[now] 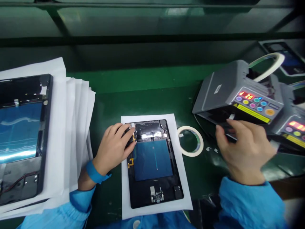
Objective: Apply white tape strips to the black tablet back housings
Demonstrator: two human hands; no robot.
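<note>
An opened tablet (152, 159) lies on a white paper sheet (186, 203), showing a blue-filmed battery and small circuit boards. My left hand (114, 144) rests on its upper left edge, fingers stretched and thumb apart, by an orange flex cable (134, 137) and a white strip. Over at the right, my right hand (245, 149) is raised at the front of a grey tape dispenser (219, 86). Its thumb and index finger are apart. A short white piece of tape (232, 116) touches the index fingertip; whether it is still attached to the dispenser, I cannot tell.
A roll of cream tape (201, 144) lies beside the paper, with small white scraps (215, 150) nearby. Another dispenser (295, 127) stands at far right. On the left, another opened tablet (46, 127) lies on stacked paper sheets (78, 105). Another device (293, 60) sits behind.
</note>
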